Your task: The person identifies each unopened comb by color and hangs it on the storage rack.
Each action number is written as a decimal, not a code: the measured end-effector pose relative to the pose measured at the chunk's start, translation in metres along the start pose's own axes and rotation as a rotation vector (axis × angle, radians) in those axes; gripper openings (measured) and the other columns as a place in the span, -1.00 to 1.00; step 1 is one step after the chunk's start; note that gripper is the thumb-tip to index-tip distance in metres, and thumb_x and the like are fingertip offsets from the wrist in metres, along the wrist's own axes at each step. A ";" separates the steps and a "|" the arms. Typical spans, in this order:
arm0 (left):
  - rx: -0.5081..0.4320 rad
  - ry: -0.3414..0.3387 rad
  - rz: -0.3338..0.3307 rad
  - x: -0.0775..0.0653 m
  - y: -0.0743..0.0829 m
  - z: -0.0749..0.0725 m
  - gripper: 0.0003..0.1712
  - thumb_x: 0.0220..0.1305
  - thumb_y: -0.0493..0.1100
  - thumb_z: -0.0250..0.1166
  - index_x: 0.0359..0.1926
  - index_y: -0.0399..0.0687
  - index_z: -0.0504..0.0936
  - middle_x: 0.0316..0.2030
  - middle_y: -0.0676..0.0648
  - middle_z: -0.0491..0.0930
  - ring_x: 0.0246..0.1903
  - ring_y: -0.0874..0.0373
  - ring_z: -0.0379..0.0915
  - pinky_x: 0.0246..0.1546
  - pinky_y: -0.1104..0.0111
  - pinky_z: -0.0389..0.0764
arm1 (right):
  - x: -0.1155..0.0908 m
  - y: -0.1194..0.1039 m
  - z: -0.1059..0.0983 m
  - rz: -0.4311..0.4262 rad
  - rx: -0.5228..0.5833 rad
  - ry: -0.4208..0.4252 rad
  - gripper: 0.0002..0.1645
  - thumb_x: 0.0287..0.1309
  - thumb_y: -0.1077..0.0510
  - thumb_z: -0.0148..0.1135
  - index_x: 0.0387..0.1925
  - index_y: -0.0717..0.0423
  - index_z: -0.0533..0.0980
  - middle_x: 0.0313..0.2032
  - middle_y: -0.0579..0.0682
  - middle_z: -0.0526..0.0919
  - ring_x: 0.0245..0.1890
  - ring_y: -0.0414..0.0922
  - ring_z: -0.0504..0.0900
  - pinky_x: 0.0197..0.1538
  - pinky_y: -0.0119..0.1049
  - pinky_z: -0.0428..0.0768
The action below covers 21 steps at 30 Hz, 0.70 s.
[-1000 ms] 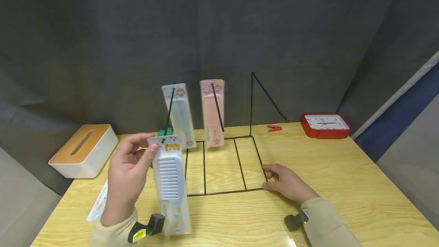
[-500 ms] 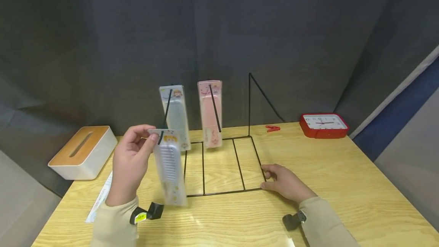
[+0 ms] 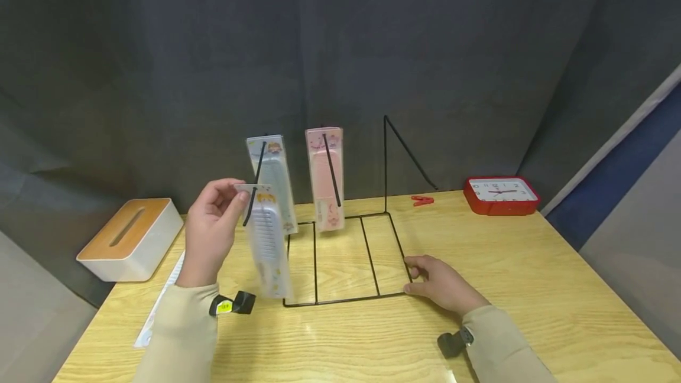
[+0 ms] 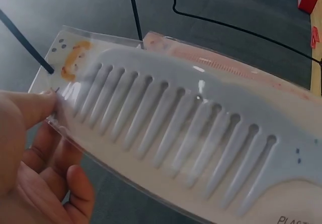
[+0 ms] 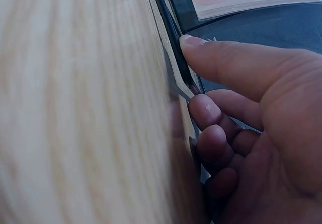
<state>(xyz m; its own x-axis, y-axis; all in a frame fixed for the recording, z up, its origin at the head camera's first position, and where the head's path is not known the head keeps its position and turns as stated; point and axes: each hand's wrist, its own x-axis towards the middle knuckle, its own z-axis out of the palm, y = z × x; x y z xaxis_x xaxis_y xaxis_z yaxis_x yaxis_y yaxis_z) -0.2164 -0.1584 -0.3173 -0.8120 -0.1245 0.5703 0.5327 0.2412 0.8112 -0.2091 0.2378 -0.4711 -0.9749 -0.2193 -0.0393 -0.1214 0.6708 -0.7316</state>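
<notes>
My left hand [image 3: 214, 226] pinches the upper corner of a packaged pale blue wide-tooth comb [image 3: 268, 238]. The left hook [image 3: 248, 211] of a black wire rack [image 3: 348, 299] passes through the pack's top hole, with its tip sticking out in front. In the left wrist view the comb [image 4: 171, 118] lies behind clear plastic, with my thumb [image 4: 37, 107] on the card. Behind it, a blue comb pack [image 3: 273, 161] hangs further back on the same hook; a pink comb pack [image 3: 328, 182] hangs on the middle one. My right hand [image 3: 444, 285] grips the rack's front right corner.
The right hook [image 3: 409, 149] of the rack carries nothing. A red clothespin [image 3: 422, 200] and a red clock [image 3: 502, 196] sit at the back right. At left stand a tissue box [image 3: 130, 241] and a flat pack [image 3: 159, 303], partly behind my left arm.
My left hand has moved up and away from me with the comb pack, which has gone from the hook's tip to further along it. The right hand stays at the rack's corner.
</notes>
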 end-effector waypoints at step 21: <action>0.252 0.022 -0.115 0.062 -0.017 0.016 -0.69 0.43 -0.05 0.27 0.06 -0.12 0.58 -0.06 -0.05 0.60 -0.04 0.20 0.51 0.04 0.33 0.48 | -0.002 0.001 0.001 -0.002 0.015 0.005 -0.23 0.13 0.08 0.49 0.31 0.26 0.43 -0.23 -0.06 0.50 -0.06 -0.03 0.45 0.10 -0.04 0.42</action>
<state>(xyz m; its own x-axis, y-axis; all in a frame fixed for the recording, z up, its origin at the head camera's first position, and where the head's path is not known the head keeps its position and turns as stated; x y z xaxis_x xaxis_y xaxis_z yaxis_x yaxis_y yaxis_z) -0.2797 -0.1552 -0.2976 -0.8567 -0.1850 0.4815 0.3594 0.4555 0.8145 -0.2072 0.2380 -0.4725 -0.9755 -0.2172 -0.0339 -0.1211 0.6596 -0.7418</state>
